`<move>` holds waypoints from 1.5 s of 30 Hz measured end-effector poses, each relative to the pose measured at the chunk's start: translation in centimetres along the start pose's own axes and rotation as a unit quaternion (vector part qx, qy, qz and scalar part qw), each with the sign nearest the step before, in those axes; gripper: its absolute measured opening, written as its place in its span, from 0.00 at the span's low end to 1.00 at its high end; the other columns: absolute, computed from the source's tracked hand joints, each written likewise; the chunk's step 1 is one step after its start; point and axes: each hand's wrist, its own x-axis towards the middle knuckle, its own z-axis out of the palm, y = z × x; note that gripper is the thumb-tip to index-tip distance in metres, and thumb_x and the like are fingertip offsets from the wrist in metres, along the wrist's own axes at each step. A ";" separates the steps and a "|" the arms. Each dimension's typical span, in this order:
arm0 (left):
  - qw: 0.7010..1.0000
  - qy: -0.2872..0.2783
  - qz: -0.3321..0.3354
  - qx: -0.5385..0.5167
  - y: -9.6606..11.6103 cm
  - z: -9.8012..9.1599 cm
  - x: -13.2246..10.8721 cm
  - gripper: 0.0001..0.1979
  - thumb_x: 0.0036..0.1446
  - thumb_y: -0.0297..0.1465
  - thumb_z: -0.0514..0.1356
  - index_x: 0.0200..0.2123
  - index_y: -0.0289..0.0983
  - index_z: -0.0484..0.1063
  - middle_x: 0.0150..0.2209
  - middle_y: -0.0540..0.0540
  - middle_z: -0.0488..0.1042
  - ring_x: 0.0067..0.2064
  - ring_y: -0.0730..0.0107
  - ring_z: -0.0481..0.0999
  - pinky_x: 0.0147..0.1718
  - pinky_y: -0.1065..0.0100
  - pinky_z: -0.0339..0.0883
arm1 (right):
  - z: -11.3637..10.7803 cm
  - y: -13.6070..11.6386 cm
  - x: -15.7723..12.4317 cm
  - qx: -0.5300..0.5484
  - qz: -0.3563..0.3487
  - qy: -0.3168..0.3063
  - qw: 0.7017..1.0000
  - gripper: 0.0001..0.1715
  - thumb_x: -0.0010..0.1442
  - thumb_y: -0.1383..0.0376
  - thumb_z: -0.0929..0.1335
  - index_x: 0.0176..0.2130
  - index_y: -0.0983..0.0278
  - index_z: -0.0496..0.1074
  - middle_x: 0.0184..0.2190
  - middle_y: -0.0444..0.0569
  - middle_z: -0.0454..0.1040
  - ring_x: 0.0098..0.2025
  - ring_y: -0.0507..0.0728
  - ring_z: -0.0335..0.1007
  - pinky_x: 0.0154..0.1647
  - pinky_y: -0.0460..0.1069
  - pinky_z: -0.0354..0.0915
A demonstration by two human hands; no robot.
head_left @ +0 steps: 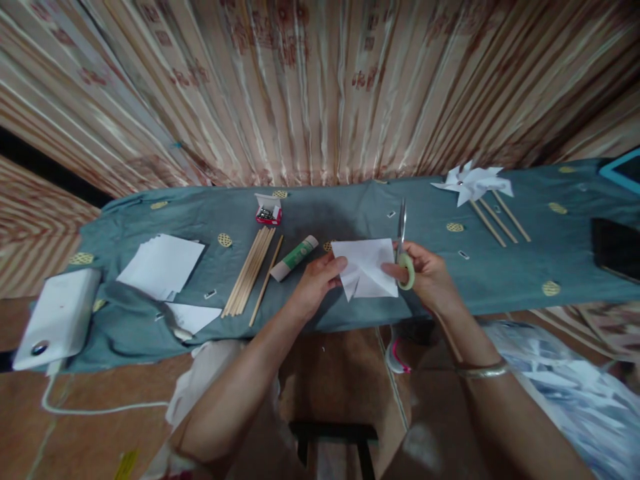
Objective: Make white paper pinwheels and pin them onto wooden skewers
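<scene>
Our arms [255, 373] frame paper [367, 257] and scissors [401, 230]

A bracelet [483, 371] circles our right wrist. Our left hand [319, 275] pinches the slit paper's left side above the cloth [500, 277]; our right hand [429, 272] clamps the scissors and the paper's right edge together, blades pointing away. Just beyond, to the left, lie wooden sticks [249, 273], a glue stick [295, 259] and a small red box [269, 212]; farther right, white pinwheels [473, 185]. A curtain [320, 93] hangs behind.

A pleated curtain [310, 100] in beige and reddish brown, printed with dark-red motifs, filled the background. Before it stretched a long, narrow, cloth-covered table [340, 207], grey-green and wrinkled, patterned with yellow ovals [455, 227]. Beneath, a pale seam [391, 373] crossed the brown floor [320, 380]. The light was dim.
</scene>
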 end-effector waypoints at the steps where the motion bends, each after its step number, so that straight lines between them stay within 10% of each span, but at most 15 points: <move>1: 1.000 -0.008 0.006 -0.008 0.0 0.2 -0.1 0.23 0.45 0.44 0.68 0.41 0.35 0.77 0.39 0.41 0.80 0.43 0.57 0.78 0.40 0.63 0.71 | 0.3 0.1 0.1 0.009 -0.011 0.025 1.000 0.28 0.29 0.61 0.81 0.32 0.61 0.73 0.20 0.36 0.74 0.19 0.48 0.64 0.21 0.44 0.62; 6: 0.999 0.005 0.024 0.036 -0.8 1.3 -0.4 0.25 0.35 0.36 0.73 0.40 0.35 0.78 0.41 0.43 0.81 0.45 0.58 0.78 0.46 0.62 0.70 | 1.8 0.8 0.3 0.059 -0.039 0.112 0.991 0.29 0.29 0.61 0.81 0.32 0.61 0.73 0.24 0.38 0.77 0.22 0.49 0.67 0.23 0.45 0.65; 15: 0.977 0.189 0.010 0.095 -1.4 1.5 -0.3 0.13 0.35 0.34 0.72 0.24 0.34 0.76 0.26 0.45 0.79 0.30 0.64 0.76 0.33 0.65 0.70 | 3.6 1.7 0.1 0.089 -0.039 0.094 0.991 0.26 0.31 0.61 0.81 0.32 0.60 0.72 0.23 0.36 0.76 0.20 0.48 0.65 0.21 0.44 0.63; 20: 0.976 0.202 0.016 0.081 -1.4 1.1 -0.1 0.14 0.35 0.34 0.71 0.26 0.32 0.77 0.27 0.45 0.78 0.30 0.65 0.75 0.31 0.66 0.68 | 3.9 1.4 -0.2 0.073 -0.022 0.081 0.994 0.25 0.32 0.61 0.81 0.31 0.60 0.73 0.21 0.37 0.75 0.19 0.48 0.64 0.21 0.45 0.63; 45: 0.959 0.253 0.114 0.061 0.9 -1.6 1.5 0.13 0.37 0.35 0.70 0.26 0.35 0.75 0.24 0.49 0.76 0.24 0.73 0.70 0.19 0.72 0.60 | 1.7 3.0 -5.2 -0.083 0.072 -0.232 0.967 0.23 0.49 0.51 0.76 0.41 0.61 0.79 0.28 0.45 0.76 0.28 0.51 0.67 0.28 0.46 0.64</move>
